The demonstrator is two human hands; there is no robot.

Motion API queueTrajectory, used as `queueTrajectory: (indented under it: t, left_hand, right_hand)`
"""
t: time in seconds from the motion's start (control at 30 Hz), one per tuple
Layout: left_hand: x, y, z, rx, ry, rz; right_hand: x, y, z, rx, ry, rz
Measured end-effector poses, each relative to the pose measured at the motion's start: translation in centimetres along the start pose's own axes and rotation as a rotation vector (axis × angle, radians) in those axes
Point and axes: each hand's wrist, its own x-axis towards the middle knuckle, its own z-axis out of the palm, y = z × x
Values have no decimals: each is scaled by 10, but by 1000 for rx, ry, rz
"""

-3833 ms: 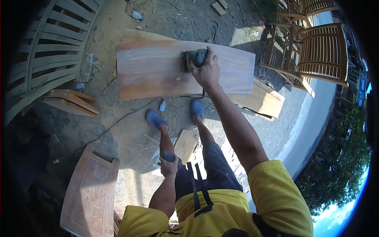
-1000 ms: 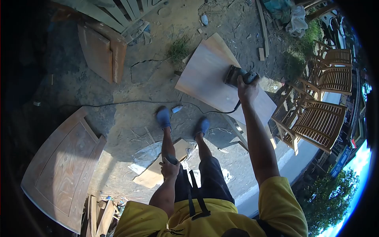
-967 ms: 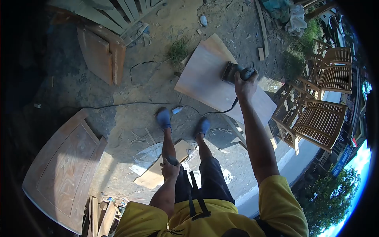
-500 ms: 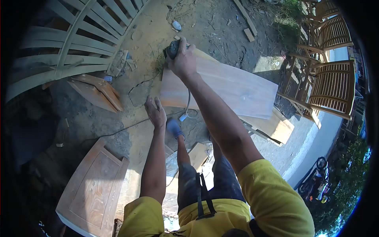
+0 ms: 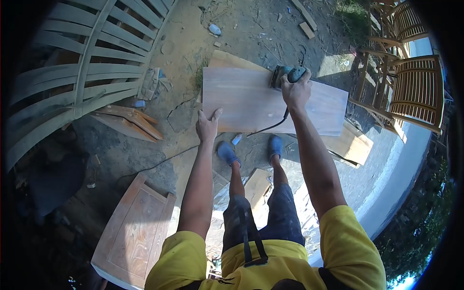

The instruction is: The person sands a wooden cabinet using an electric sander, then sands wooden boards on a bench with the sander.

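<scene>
A wide, smooth wooden board point(image 5: 241, 104) lies across a support in front of me. My right hand point(image 5: 297, 93) is wrapped round the top of a green-blue power sander point(image 5: 282, 76), which rests on the board near its far edge. From the sander a dark cord point(image 5: 270, 127) runs over the board toward the near edge. At the near left corner of the board is my left hand point(image 5: 208, 126), its thumb on top and its fingers at the left edge, gripping the corner. The undersides of its fingers are hidden.
Another board point(image 5: 350, 145) sticks out beneath. Slatted wooden furniture point(image 5: 84, 58) stands at left, slatted chairs point(image 5: 415, 87) at right. Brown panels point(image 5: 128, 123) and a framed wooden panel point(image 5: 133, 222) are on the left. A plastic bottle point(image 5: 215, 29) and scrap wood lie on the ground.
My right hand has moved the sander from the board's far left corner rightward to past its middle. My left hand has come onto the near left corner from beside the board.
</scene>
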Motion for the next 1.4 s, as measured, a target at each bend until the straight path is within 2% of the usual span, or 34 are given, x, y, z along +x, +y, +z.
queueTrajectory:
  t: [0.1,0.17,0.33,0.43,0.47,0.53,0.6,0.63,0.7,0.77,1.0,1.2,1.3,1.4]
  left_hand:
    - [-3,0,-13,-104,-24,42]
    - [-8,7,-31,-199,-190,131]
    - [2,-12,-14,-107,-186,84]
    - [7,-13,-10,-79,-219,7]
    - [8,-14,-10,-29,-173,60]
    - [2,-10,-15,25,-131,112]
    - [-6,7,-29,-194,-178,91]
    - [-4,1,-23,-195,-181,96]
    - [2,-10,-16,-357,-206,177]
    - [3,-8,-17,-316,-208,170]
    - [2,-4,-19,-277,-238,96]
    - [-4,9,-26,-254,-228,241]
    - [-5,17,-30,-153,-251,206]
    - [8,-5,-24,-199,-311,173]
  right_hand:
    - [-29,-45,17,80,-13,-145]
    - [-51,-84,27,133,-124,-180]
    - [-101,-170,67,209,-350,-293]
    - [-113,-178,74,217,-357,-359]
    - [-112,-174,75,242,-347,-415]
    - [-98,-156,64,219,-339,-364]
    - [-82,-132,48,199,-334,-319]
    - [-73,-118,39,176,-350,-280]
    - [-56,-91,25,155,-356,-232]
    - [-43,-58,22,119,-248,-228]
    - [-6,37,-25,106,-242,-125]
    - [35,126,-55,79,-155,-68]
    - [67,169,-71,77,-117,-55]
    - [100,209,-87,49,-46,-41]
